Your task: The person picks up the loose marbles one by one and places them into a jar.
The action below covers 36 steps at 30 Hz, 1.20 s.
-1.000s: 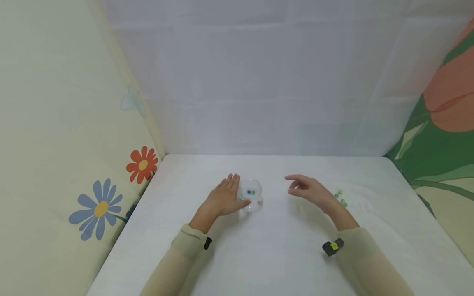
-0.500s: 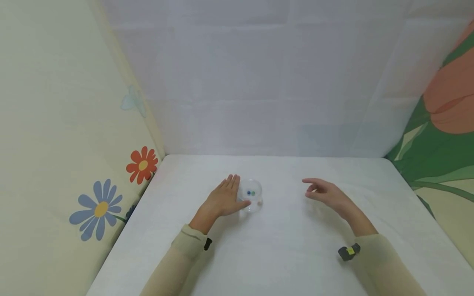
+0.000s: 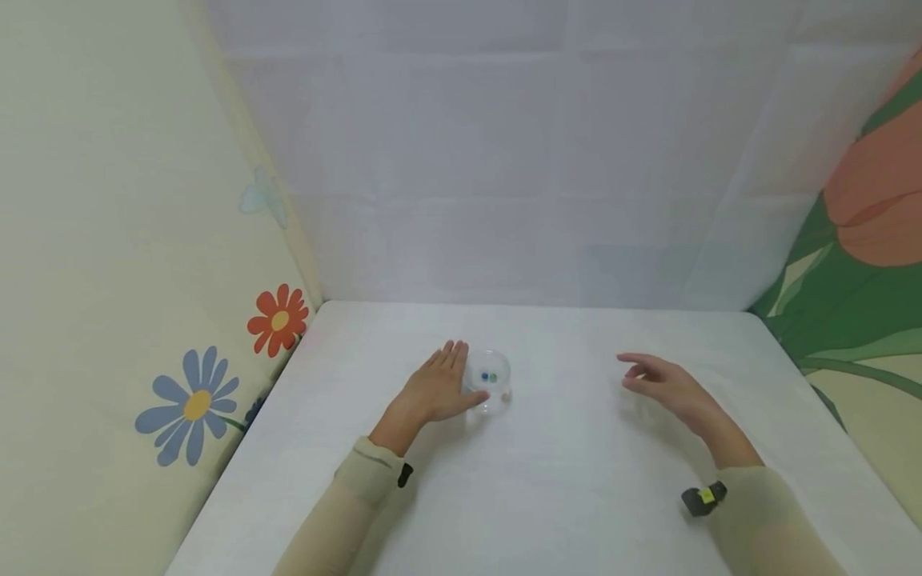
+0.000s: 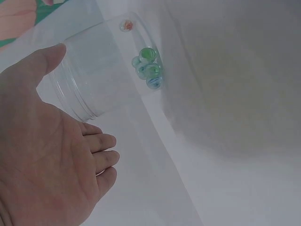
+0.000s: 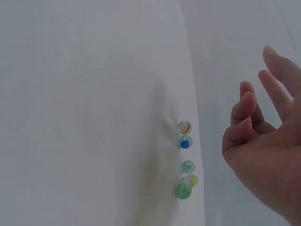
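A clear jar point(image 4: 103, 56) stands on the white tabletop, several glass marbles point(image 4: 148, 70) in its bottom. In the head view my left hand point(image 3: 434, 388) lies at the jar's left side, fingers straight and thumb stretched out in front of it. The left wrist view has that thumb and fingertips by the jar's rim. My right hand point(image 3: 670, 390) hovers over the table to the right, with nothing seen in its loosely bent fingers point(image 5: 242, 110). Below it, in the right wrist view, several loose marbles point(image 5: 185, 141) lie in a row; the right arm hides them in the head view.
A white cloth covers the table point(image 3: 547, 496). White fabric point(image 3: 461, 176) hangs behind its far edge. A cream panel with flowers point(image 3: 194, 406) borders the left side, and a panel with a large tulip point(image 3: 879, 192) borders the right.
My right hand has moved to the right, away from the jar, and its arm now covers the loose marbles in the head view. My left hand has stayed beside the jar.
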Tool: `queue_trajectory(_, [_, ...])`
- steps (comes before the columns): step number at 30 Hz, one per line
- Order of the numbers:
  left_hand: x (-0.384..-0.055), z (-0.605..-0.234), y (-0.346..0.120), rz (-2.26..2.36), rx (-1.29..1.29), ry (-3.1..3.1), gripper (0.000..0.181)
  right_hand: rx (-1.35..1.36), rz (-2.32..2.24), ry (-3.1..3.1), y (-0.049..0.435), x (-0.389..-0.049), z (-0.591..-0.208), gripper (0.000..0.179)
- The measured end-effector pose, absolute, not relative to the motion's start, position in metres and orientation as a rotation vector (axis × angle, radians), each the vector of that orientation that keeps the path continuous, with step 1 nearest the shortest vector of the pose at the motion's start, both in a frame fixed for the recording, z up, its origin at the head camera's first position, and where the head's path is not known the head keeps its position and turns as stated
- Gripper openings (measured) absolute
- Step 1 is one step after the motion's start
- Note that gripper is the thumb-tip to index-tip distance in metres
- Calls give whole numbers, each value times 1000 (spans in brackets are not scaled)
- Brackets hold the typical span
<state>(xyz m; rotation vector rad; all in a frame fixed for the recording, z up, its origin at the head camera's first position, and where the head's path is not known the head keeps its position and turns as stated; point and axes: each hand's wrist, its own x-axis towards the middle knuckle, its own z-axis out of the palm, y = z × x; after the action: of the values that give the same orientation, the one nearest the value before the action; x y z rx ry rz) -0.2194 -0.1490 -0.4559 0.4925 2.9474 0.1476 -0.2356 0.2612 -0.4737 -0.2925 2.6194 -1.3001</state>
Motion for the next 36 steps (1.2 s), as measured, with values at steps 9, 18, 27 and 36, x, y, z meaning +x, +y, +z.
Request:
queue_trajectory(9, [-220, -455, -150, 175, 492, 2940, 99, -238, -1315, 2633, 289, -237, -480, 58])
queue_trajectory(18, [-220, -454, -149, 163, 498, 2940, 100, -158, -1277, 2650, 304, -240, -485, 59])
queue_trajectory(27, [-220, -455, -149, 159, 495, 2944, 100, -148, -1256, 2668, 321, -243, -491, 59])
queue_trajectory(36, [-219, -454, -149, 157, 500, 2935, 99, -112, -1256, 2635, 327, -249, -497, 60])
